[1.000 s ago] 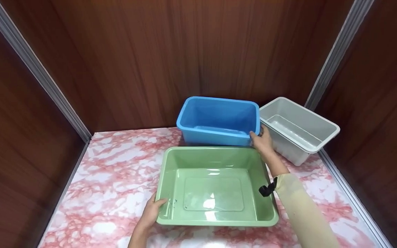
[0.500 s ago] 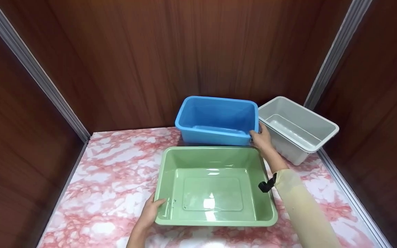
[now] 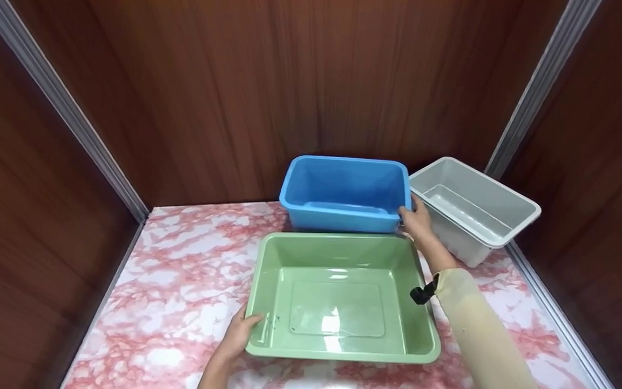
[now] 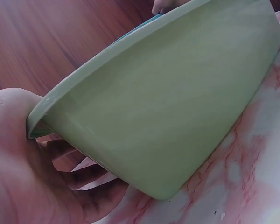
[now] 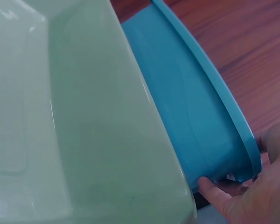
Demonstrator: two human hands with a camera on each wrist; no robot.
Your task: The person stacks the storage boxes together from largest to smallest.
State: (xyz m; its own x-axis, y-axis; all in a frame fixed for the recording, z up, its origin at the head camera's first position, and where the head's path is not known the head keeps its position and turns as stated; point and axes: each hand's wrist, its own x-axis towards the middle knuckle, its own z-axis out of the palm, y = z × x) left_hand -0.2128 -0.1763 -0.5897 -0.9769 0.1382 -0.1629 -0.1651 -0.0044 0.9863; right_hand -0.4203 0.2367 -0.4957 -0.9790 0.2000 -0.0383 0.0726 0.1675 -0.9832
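Note:
A wide, shallow green plastic tub (image 3: 338, 251) lies at the front in the head view. My left hand (image 3: 235, 335) grips its left rim, thumb over the edge; in the left wrist view the fingers (image 4: 102, 198) curl beneath the lip along the outer wall. Behind the tub stands a deeper blue plastic bin (image 3: 343, 220), its front overlapped by the tub's back rim. At the blue bin's front right corner, my right hand (image 3: 420, 224) holds the rim. The right wrist view shows a fingertip (image 5: 206, 184) against the bin's side below the lip.
A grey plastic bin (image 3: 451, 237) stands angled at the back right, close beside the blue bin and my right hand. Brown wood-look panels (image 3: 235, 102) rise at the back and both sides. The surface (image 3: 181, 286) has a red and white marbled pattern.
The head view has shifted slightly. Both hands keep their holds, and the tub and bins stay in nearly the same arrangement.

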